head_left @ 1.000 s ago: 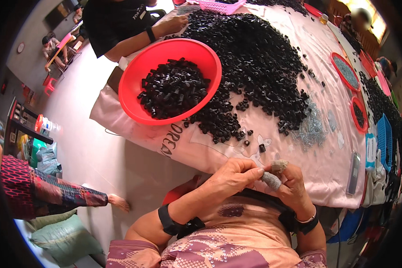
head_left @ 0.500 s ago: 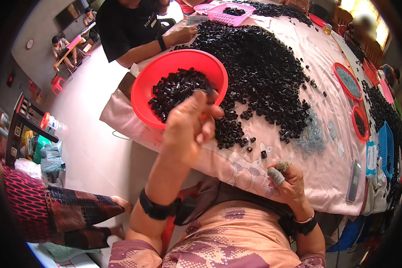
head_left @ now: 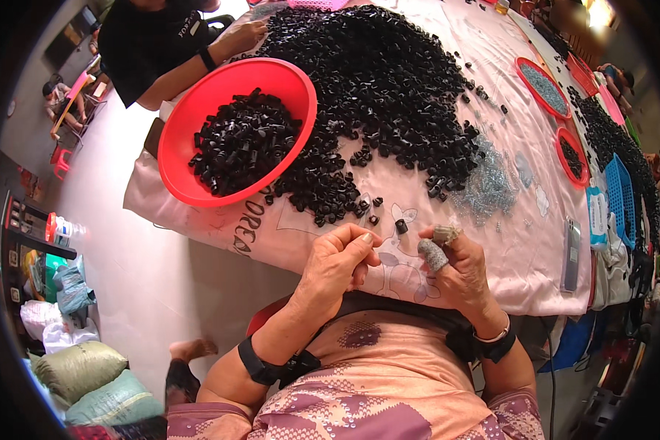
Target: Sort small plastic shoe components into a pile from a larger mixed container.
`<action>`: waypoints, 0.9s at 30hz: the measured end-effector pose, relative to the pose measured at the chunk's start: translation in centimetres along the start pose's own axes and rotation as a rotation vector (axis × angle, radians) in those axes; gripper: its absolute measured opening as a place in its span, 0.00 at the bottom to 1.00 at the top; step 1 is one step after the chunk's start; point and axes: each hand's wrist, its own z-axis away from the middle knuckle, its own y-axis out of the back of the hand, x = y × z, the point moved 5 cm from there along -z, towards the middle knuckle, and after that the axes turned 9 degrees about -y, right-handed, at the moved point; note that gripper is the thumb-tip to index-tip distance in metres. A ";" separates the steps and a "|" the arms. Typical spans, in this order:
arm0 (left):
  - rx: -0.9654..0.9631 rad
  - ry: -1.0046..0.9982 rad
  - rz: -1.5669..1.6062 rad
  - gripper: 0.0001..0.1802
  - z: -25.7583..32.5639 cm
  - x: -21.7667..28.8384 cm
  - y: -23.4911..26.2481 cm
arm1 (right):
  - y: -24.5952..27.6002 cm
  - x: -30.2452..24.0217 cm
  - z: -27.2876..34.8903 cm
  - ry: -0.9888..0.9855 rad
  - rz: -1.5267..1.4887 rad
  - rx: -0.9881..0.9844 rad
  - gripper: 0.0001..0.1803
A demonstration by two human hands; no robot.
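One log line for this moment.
left hand: grip unclear | right hand: finger covers, grip unclear | basin: black parts inside | black pile: beside basin

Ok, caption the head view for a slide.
Bare left hand, finger-capped right hand, black pieces heaped on pink cloth beside a red basin.

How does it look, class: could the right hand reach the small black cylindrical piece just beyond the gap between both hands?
Probably yes: the right hand is close to the small black cylindrical piece, with only pale pink cloth showing between them. Whether that hand holds something is unclear.
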 end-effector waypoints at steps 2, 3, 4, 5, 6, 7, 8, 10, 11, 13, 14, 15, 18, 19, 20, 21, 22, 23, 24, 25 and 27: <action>0.000 0.016 0.000 0.10 0.1 -0.2 0.0 | 0.1 -0.5 -0.2 0.000 0.057 0.016 0.09; -0.001 0.025 -0.006 0.10 0.1 -0.2 -0.1 | 0.1 -0.9 -0.4 0.008 0.109 0.031 0.10; 0.000 0.029 0.001 0.10 0.1 -0.3 -0.1 | 0.0 -1.1 -0.9 0.003 0.115 0.030 0.10; -0.003 0.036 -0.013 0.09 0.1 -0.3 -0.2 | -0.3 -2.3 -1.3 0.204 0.241 0.028 0.12; -0.007 0.042 -0.026 0.09 0.1 -0.4 -0.2 | -0.8 -3.5 -1.4 0.406 0.367 0.023 0.14; -0.006 0.043 -0.018 0.09 0.1 -0.4 -0.1 | -0.8 -4.3 -2.0 0.404 0.374 0.019 0.14; -0.006 0.045 -0.010 0.09 0.1 -0.3 -0.1 | -1.0 -5.3 -2.4 0.419 0.529 0.019 0.16; -0.005 0.046 0.005 0.10 0.1 -0.3 0.0 | -1.4 -5.7 -2.8 0.433 0.691 0.015 0.19; -0.005 0.056 -0.002 0.10 0.1 -0.2 0.0 | -1.5 -5.4 -3.0 0.430 0.731 0.036 0.20; -0.002 0.065 -0.005 0.10 0.1 -0.1 0.0 | -1.7 -5.0 -3.2 0.427 0.774 0.053 0.21; -0.016 0.063 -0.013 0.10 0.1 -0.1 0.0 | -2.2 -4.7 -2.9 0.436 0.856 0.023 0.21; -0.030 0.061 -0.022 0.09 0.1 0.0 -0.1 | -2.6 -4.4 -2.6 0.445 0.937 -0.007 0.21; -0.029 0.055 -0.045 0.09 0.0 0.0 -0.2 | -3.1 -4.3 -2.1 0.471 0.898 -0.001 0.23; -0.031 0.058 -0.045 0.09 0.0 0.0 -0.2 | -3.0 -4.2 -1.9 0.503 0.893 0.018 0.21; -0.041 0.048 -0.059 0.09 0.0 0.1 -0.2 | -2.7 -3.9 -1.8 0.500 0.894 0.020 0.21; -0.052 0.039 -0.073 0.09 0.0 0.1 -0.3 | -2.2 -3.5 -1.7 0.508 0.858 0.012 0.22; -0.055 0.042 -0.074 0.09 0.0 0.1 -0.4 | -1.9 -3.2 -1.6 0.515 0.822 0.005 0.23; -0.053 0.022 -0.119 0.09 0.0 0.2 -0.5 | -1.9 -2.8 -1.2 0.510 0.822 0.008 0.23; -0.051 0.001 -0.165 0.10 0.0 0.3 -0.6 | -1.5 -2.5 -0.9 0.434 0.547 -0.002 0.25; -0.056 0.007 -0.168 0.10 0.1 0.3 -0.8 | -1.1 -2.0 -0.8 0.354 0.271 -0.009 0.28; -0.083 -0.034 -0.188 0.10 0.2 0.6 -1.3 | -0.9 -1.8 -0.2 0.427 0.210 0.004 0.30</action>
